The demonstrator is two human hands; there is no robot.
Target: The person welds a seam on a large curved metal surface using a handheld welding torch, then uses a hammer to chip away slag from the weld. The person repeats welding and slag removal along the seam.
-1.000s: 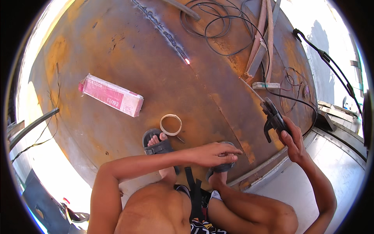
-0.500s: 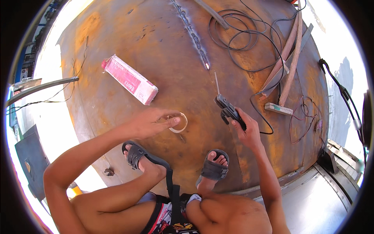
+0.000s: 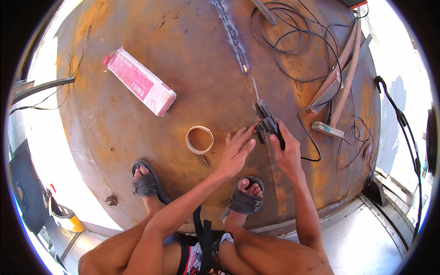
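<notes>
Rust-brown steel plate [image 3: 98, 123]: fills most of the frame, mottled with orange patches; a thin seam line runs down its centre.
Weld bead [image 3: 232, 36]: rough and grey with a pale bluish border, upper centre, its lower end glowing orange.
Shiny silver metal sheet [image 3: 355, 231]: lower right, past the plate's edge; glaring white light fills the left side.
Pink-and-white oblong box [image 3: 140, 82]: lying askew, upper left of centre.
Flat tan ring [image 3: 200, 152]: on the plate near the centre, a short thin stub [image 3: 206, 161] just below it.
Coiled black cable [image 3: 302, 81]: upper right, beside long brown wooden strips [image 3: 343, 85].
Dark strapped sandals [image 3: 245, 197]: on the feet, lower centre.
Black electrode holder [image 3: 271, 124]: right of centre, slim-bodied with a lever on its left side, tilted toward the upper left; a thin grey rod [image 3: 255, 89] projects from its top, the tip just below the glowing end.
Right hand [image 3: 288, 149]: fingers wrapped around the holder's handle, thumb along its near side.
Left hand [image 3: 238, 153]: fingers loosely spread, gripping nothing, fingertips at the lever; whether they touch it, I cannot tell.
</notes>
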